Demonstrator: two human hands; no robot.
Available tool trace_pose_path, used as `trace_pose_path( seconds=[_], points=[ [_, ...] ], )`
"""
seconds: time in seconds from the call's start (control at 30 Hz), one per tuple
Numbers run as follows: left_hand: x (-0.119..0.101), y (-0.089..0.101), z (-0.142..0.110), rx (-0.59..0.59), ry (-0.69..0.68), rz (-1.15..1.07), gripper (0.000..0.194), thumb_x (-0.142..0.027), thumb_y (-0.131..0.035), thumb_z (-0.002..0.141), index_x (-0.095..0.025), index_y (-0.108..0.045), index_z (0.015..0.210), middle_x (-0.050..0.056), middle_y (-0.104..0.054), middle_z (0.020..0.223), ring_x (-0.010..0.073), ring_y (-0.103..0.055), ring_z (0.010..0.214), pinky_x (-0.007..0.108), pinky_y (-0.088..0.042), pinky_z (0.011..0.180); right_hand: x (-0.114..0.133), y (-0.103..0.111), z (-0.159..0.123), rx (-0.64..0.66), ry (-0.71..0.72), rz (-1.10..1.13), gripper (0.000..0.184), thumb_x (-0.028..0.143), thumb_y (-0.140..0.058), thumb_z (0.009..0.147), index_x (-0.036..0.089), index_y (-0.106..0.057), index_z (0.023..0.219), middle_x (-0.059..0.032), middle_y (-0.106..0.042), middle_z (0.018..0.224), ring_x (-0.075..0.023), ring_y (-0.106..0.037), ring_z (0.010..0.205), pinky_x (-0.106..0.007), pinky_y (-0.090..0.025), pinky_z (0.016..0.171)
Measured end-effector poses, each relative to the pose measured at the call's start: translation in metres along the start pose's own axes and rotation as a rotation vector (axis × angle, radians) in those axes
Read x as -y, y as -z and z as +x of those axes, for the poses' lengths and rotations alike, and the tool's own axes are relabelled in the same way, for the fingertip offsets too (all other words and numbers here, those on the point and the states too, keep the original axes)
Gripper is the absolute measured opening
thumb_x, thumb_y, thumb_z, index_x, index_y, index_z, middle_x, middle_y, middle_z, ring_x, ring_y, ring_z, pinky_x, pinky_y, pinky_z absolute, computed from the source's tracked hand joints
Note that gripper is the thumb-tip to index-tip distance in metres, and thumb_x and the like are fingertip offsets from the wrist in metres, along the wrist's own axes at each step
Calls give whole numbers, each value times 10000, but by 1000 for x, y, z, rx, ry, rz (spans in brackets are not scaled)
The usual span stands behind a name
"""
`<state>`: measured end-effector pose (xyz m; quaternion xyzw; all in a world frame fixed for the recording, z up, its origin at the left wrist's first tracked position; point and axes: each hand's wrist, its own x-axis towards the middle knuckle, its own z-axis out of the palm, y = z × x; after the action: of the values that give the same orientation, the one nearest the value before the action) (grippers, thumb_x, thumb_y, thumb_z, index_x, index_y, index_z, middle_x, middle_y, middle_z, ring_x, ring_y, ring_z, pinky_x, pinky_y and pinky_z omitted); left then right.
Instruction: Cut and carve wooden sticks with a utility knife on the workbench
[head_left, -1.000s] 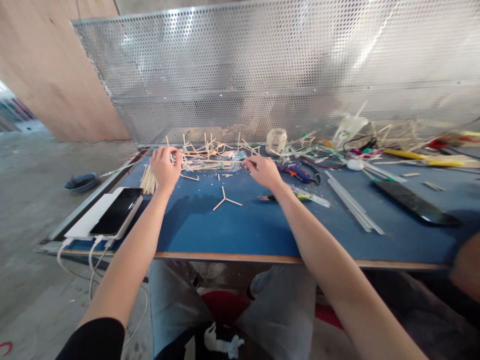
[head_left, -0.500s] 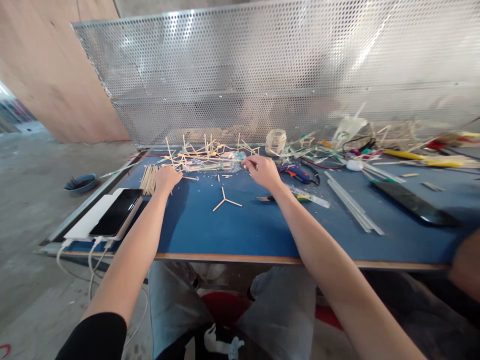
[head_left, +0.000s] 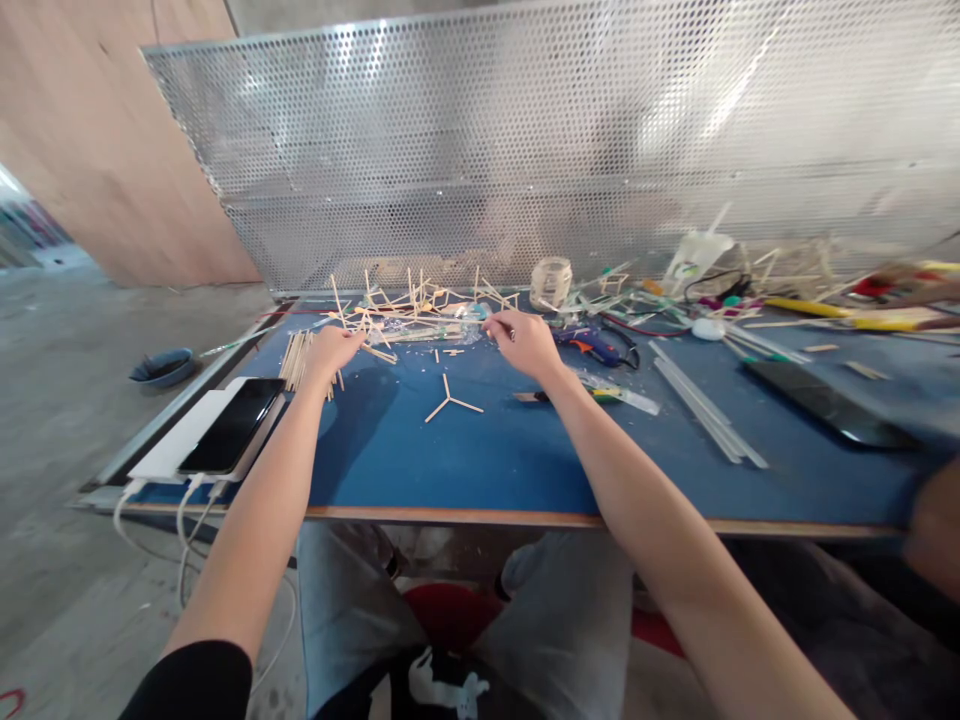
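Observation:
My left hand [head_left: 331,350] rests beside a bundle of thin wooden sticks [head_left: 296,360] at the table's far left, its fingers pinched on a few sticks. My right hand [head_left: 523,342] reaches toward a clear plastic packet [head_left: 427,330] below a tangle of glued stick shapes [head_left: 420,297], fingertips pinched at the packet's right end. A three-armed stick piece [head_left: 450,401] lies on the blue table [head_left: 465,450] between my arms.
A phone on a white power bank [head_left: 225,425] sits at the left edge. A blue glue gun [head_left: 592,345], a cutter [head_left: 600,395], clear glue rods [head_left: 709,410], a second phone [head_left: 825,400] and clutter lie to the right. A perforated metal screen [head_left: 525,140] stands behind.
My left hand came down from the stick tangle to the bundle of sticks and closed on a few. My right hand stayed at the packet's end.

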<state>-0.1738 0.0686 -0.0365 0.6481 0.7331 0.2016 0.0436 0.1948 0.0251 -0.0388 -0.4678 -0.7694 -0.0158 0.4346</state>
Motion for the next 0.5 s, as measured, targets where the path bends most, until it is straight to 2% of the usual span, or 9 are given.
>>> trace_pose_path(
  seconds=[0.2, 0.37, 0.5],
  points=[
    [-1, 0, -3, 31, -51, 9, 377, -535, -549, 792, -238, -667, 592, 72, -611, 561, 281, -657, 679, 346, -435, 647, -1, 0, 0, 9, -6, -10, 265, 323, -504, 955, 227, -749, 925, -46, -757, 886, -194, -640, 769, -312, -456, 742],
    [2, -10, 2, 79, -36, 5, 269, -483, -650, 694, -241, -680, 583, 77, -619, 561, 316, -681, 730, 377, -468, 710, 0, 1, 0, 22, -11, -17, 277, 346, -503, 962, 227, -751, 932, -52, -758, 882, -202, -642, 783, -311, -456, 740],
    [7, -14, 7, 100, -9, -65, 183, -405, -686, 640, -230, -686, 588, 67, -612, 541, 303, -677, 677, 369, -473, 669, 1, 2, 0, 21, -13, -14, 265, 334, -510, 964, 227, -751, 939, -47, -761, 896, -199, -647, 796, -303, -451, 747]
  ],
)
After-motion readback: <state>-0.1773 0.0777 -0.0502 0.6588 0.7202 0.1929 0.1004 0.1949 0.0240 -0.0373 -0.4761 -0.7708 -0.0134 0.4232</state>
